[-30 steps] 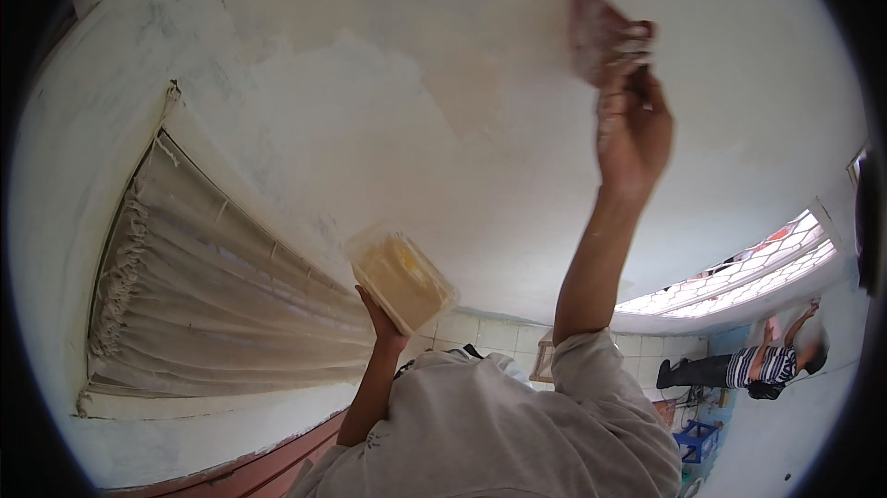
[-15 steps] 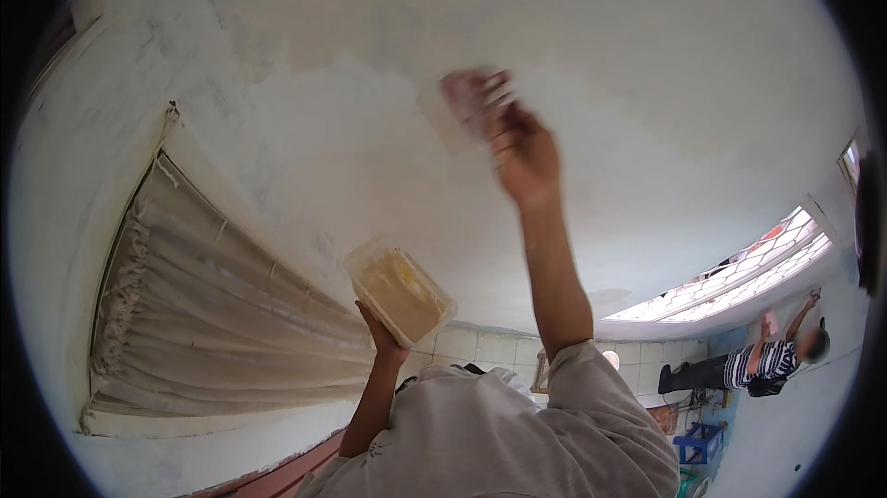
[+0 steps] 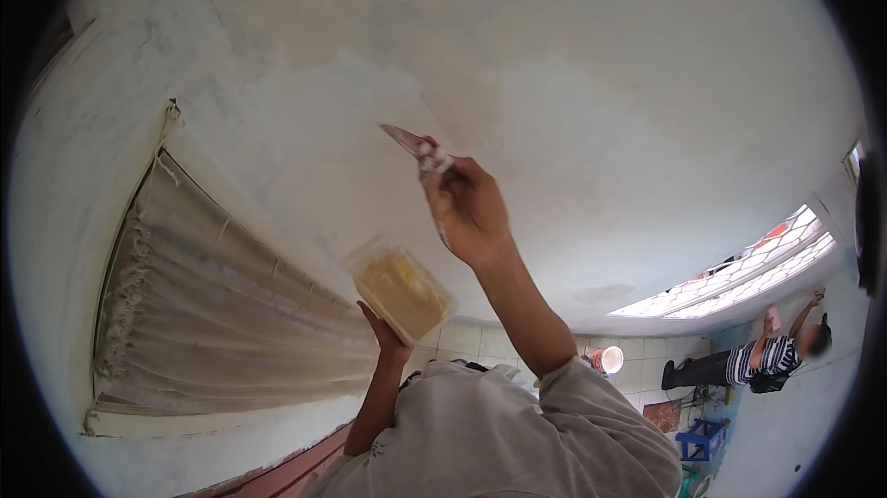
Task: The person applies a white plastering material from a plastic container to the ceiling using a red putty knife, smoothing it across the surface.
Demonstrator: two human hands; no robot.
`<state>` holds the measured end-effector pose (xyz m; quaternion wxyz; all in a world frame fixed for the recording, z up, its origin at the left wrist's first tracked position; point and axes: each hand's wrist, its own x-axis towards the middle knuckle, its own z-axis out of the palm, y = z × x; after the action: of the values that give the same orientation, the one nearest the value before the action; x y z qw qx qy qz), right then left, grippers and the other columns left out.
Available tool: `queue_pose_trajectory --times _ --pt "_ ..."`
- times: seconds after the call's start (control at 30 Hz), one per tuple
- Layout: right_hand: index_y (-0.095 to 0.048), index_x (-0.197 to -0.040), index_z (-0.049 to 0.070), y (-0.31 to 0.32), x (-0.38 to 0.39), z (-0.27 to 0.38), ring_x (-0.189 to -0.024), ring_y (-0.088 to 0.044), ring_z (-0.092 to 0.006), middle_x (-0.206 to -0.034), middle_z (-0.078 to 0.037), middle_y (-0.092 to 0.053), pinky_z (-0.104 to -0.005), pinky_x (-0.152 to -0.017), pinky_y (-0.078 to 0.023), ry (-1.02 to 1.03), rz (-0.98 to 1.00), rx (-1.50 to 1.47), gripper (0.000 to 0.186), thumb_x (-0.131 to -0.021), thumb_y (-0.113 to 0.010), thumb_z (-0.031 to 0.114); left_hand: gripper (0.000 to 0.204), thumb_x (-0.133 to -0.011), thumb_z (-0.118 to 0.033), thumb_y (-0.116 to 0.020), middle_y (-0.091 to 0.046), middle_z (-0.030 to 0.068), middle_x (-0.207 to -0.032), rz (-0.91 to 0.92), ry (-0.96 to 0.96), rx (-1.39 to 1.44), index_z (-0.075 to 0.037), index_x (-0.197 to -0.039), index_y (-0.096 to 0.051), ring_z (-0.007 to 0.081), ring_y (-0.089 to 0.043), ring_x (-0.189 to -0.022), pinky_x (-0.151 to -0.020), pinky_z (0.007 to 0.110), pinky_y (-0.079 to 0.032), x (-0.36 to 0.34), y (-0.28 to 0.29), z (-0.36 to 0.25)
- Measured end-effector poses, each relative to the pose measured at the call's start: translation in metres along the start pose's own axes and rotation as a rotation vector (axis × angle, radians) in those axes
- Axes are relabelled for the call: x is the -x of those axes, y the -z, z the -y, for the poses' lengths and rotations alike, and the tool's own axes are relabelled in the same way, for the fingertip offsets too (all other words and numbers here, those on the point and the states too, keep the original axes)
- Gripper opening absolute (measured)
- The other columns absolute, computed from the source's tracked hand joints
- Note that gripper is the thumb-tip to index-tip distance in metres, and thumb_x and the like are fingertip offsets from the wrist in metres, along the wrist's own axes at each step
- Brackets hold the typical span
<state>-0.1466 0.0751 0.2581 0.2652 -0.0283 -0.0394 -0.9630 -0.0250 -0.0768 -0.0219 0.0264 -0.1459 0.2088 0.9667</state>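
Observation:
My right hand [image 3: 469,212] is raised in front of the pale wall [image 3: 591,193], its fingers closed round a thin reddish putty scraper [image 3: 401,138]. White paste is smeared on the fingers and by the scraper's grip. Seen nearly edge-on, the scraper points up and left; whether it touches the wall I cannot tell. Lower left, my left hand [image 3: 386,335] holds a see-through rectangular plastic tub [image 3: 403,298] from below, its open side showing. Beige-yellow paste coats the inside of the tub. A damp-looking beige patch [image 3: 462,96] shows on the wall above the scraper.
A beige curtain [image 3: 231,304] covers a window on the left. At right are a barred window [image 3: 730,267] and another person [image 3: 762,359] in a striped shirt, working at the side wall. Behind me stand a bucket [image 3: 607,359] and a blue stool [image 3: 702,440] on the tiled floor.
My right hand has come down and left with the scraper, which has turned from its flat face to nearly edge-on. The left hand and tub have barely moved.

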Motion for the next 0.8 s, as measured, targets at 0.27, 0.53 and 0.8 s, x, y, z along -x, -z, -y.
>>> queue_pose_trajectory --times 0.27,0.53,0.8 --pt "-0.05 -0.123 -0.007 -0.051 0.028 0.1 -0.105 -0.06 -0.0279 -0.114 -0.02 -0.059 -0.0422 -0.103 -0.05 0.015 0.491 -0.419 0.029 -0.098 -0.039 0.0 0.077 -0.095 -0.077 -0.028 -0.046 0.0004 -0.147 -0.023 0.039 0.01 -0.025 -0.151 -0.035 0.0245 -0.049 -0.133 -0.109 0.047 -0.043 -0.001 -0.001 -0.007" --pt "-0.029 -0.144 -0.011 -0.032 0.078 0.047 -0.102 -0.059 -0.0212 -0.115 -0.016 -0.056 -0.0354 -0.096 -0.053 0.312 0.488 -0.2 0.047 -0.102 -0.041 0.005 0.076 -0.096 -0.076 -0.029 -0.047 0.0001 -0.146 -0.053 -0.048 -0.035 -0.024 -0.152 -0.035 0.0233 -0.048 -0.132 -0.108 0.046 -0.044 0.005 0.007 -0.001" --pt "-0.051 -0.124 -0.011 0.037 0.021 0.118 -0.102 -0.062 -0.0278 -0.114 -0.021 -0.061 -0.0401 -0.095 -0.054 0.155 0.168 -0.234 0.031 -0.098 -0.039 0.001 0.088 -0.091 -0.082 -0.028 -0.035 0.0026 -0.155 -0.043 0.0 -0.098 -0.022 -0.156 -0.027 0.025 -0.039 -0.14 -0.113 0.043 -0.037 0.0 -0.003 0.002"
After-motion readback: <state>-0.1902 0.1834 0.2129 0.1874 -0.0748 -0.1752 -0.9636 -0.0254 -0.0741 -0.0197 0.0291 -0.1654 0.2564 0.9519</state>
